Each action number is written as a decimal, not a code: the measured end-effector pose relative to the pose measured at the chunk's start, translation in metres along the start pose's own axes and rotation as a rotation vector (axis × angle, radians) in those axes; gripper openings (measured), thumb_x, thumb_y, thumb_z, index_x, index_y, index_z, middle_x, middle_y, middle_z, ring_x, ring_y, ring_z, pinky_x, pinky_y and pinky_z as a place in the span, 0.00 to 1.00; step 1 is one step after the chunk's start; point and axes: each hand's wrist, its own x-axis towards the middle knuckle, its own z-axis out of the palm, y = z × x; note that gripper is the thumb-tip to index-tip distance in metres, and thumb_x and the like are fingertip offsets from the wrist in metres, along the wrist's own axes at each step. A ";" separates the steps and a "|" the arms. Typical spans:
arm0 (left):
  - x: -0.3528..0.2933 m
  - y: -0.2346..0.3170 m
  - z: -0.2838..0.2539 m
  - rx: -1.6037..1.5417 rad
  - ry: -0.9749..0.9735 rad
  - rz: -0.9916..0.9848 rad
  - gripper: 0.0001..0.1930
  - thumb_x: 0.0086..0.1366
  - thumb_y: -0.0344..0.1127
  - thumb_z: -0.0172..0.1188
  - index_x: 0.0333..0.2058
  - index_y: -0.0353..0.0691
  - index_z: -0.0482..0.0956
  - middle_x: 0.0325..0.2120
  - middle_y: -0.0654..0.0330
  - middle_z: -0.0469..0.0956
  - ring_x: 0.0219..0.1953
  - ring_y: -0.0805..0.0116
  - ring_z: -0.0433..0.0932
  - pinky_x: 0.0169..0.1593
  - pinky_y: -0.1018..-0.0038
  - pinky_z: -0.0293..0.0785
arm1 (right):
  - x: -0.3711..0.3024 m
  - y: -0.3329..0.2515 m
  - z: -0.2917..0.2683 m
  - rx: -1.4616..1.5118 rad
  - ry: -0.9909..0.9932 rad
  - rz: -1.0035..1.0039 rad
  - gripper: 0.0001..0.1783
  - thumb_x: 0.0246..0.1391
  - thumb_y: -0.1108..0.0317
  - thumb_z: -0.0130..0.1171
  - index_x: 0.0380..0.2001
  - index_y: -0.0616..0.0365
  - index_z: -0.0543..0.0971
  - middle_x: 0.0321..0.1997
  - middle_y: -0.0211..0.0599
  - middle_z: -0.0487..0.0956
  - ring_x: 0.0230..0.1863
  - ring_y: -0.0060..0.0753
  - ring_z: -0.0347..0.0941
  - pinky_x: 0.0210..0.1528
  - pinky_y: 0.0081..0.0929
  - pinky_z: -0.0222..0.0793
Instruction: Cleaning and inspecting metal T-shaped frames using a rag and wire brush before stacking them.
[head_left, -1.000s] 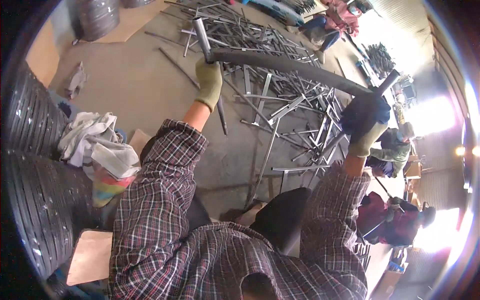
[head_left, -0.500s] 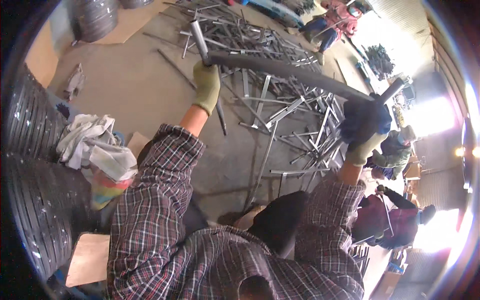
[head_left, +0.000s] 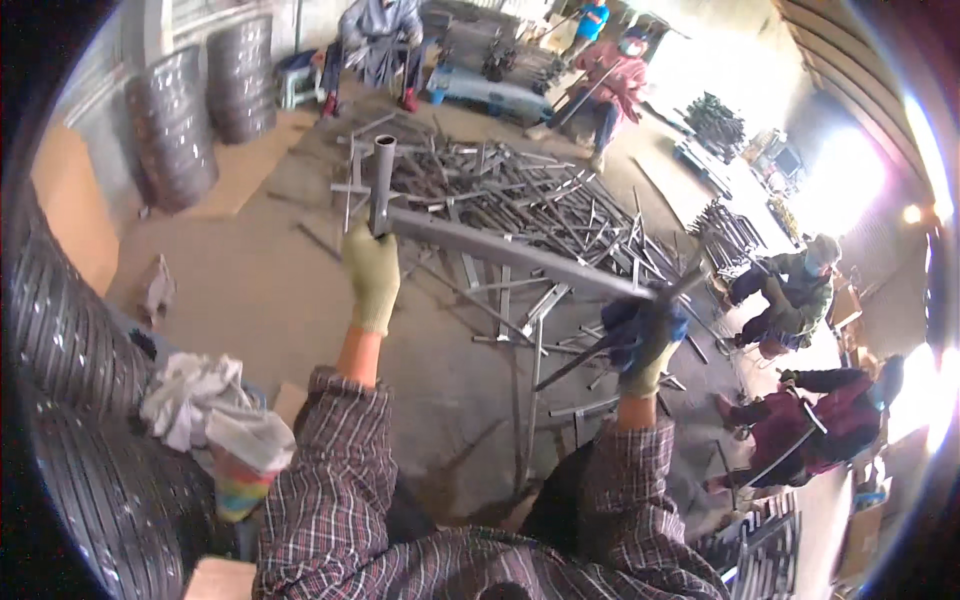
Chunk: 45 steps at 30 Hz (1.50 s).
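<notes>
Held out in front of me is a grey metal frame piece (head_left: 510, 258), a long bar with a short tube across each end. My left hand (head_left: 371, 282), in a pale yellow-green glove, is closed at the bar's left end, just below the upright open-ended tube. At the other end my right hand (head_left: 648, 352) is closed round the joint of bar and tube. Dark blue material (head_left: 622, 322) shows at this hand; I cannot tell whether it is a rag or the glove's coating. Beyond the bar, a heap of loose metal tubes and frame parts (head_left: 500, 180) covers the floor.
At my left stand stacks of shiny dark ribbed rings (head_left: 85, 490), with crumpled pale cloth (head_left: 215, 410) beside them. More such stacks (head_left: 170, 130) stand far left near cardboard. Several people work around the heap, two of them at the right (head_left: 795, 300). Metal parts (head_left: 760, 545) lie lower right.
My view has tilted up, showing more of the far room. Both hands and the frame piece have shifted left in view, the right end also lower. The grip on both ends stays.
</notes>
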 end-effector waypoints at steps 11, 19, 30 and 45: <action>-0.063 0.099 0.038 0.347 -0.371 0.393 0.17 0.54 0.27 0.62 0.45 0.45 0.80 0.34 0.52 0.82 0.37 0.48 0.80 0.40 0.57 0.75 | -0.114 0.246 -0.144 0.635 0.534 0.598 0.05 0.50 0.65 0.58 0.26 0.53 0.75 0.25 0.29 0.72 0.25 0.32 0.70 0.28 0.30 0.69; -0.078 0.104 0.025 0.279 -0.686 0.452 0.25 0.56 0.33 0.65 0.53 0.44 0.73 0.39 0.48 0.80 0.42 0.46 0.79 0.42 0.58 0.75 | -0.137 0.289 -0.159 0.491 0.499 0.736 0.05 0.50 0.70 0.59 0.25 0.52 0.73 0.25 0.24 0.69 0.26 0.25 0.65 0.32 0.26 0.66; -0.097 0.104 -0.001 0.366 -0.567 0.513 0.15 0.57 0.37 0.65 0.42 0.41 0.80 0.30 0.48 0.81 0.35 0.47 0.80 0.36 0.59 0.75 | -0.121 0.253 -0.147 0.603 0.565 0.519 0.04 0.49 0.74 0.59 0.27 0.54 0.73 0.27 0.29 0.71 0.29 0.30 0.69 0.34 0.30 0.70; -0.096 0.133 0.025 0.372 -0.670 0.545 0.11 0.56 0.35 0.63 0.40 0.47 0.82 0.27 0.51 0.81 0.32 0.50 0.81 0.34 0.59 0.74 | -0.128 0.271 -0.171 0.716 0.642 0.842 0.10 0.51 0.65 0.61 0.22 0.55 0.74 0.20 0.28 0.71 0.19 0.29 0.65 0.23 0.30 0.62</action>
